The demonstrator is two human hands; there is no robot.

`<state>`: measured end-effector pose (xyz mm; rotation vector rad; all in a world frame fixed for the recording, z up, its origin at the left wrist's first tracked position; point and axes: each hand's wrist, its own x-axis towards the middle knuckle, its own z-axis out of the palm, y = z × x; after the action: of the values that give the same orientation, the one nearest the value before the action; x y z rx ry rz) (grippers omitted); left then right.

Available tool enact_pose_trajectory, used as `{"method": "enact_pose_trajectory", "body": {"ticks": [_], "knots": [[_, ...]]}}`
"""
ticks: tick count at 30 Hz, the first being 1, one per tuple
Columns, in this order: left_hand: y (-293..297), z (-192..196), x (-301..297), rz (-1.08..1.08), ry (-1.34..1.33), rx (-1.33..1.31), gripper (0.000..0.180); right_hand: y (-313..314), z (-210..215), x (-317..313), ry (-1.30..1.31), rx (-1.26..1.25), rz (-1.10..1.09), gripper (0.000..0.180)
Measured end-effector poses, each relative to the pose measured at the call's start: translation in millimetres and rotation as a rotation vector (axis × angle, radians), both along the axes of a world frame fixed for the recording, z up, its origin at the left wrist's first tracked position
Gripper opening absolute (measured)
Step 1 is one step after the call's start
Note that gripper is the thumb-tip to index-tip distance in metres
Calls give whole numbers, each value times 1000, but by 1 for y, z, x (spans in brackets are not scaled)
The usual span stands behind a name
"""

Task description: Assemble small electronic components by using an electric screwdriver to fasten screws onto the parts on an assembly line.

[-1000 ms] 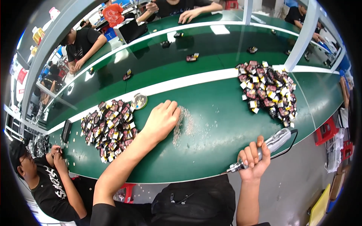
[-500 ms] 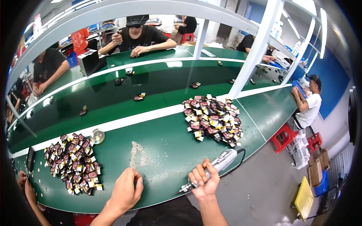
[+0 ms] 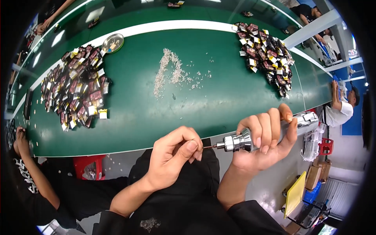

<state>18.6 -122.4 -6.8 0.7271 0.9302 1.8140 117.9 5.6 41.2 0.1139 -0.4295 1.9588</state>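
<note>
Two hands: left hand pinched at the bit tip; right hand clenched round the electric screwdriver.
Axis: screwdriver is held level, bit pointed left, toward the left fingertips.

Long green workbench w/ white stripe, grey floor, red stool.

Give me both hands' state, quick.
Left hand: fingers pinched shut at the bit tip of the electric screwdriver; anything pinched is too small to tell.
Right hand: closed around the electric screwdriver.

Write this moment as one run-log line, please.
left hand: pinching at driver tip | right hand: gripping electric screwdriver | screws: scattered on green table
</note>
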Motion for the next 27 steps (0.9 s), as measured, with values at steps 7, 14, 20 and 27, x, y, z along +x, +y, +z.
{"method": "enact_pose_trajectory", "body": {"ticks": [7, 14, 20, 27], "knots": [[-6, -7, 3, -49, -60, 45, 19, -6, -6, -1, -43, 61, 48, 16], [-3, -5, 1, -122, -134, -21, 27, -2, -15, 2, 1, 41, 105, 23], [3, -1, -2, -125, -104, -104, 27, 6, -17, 6, -10, 94, 130, 23], [6, -5, 5, 172, 476, -133, 9, 7, -22, 9, -83, 168, 34, 23]]}}
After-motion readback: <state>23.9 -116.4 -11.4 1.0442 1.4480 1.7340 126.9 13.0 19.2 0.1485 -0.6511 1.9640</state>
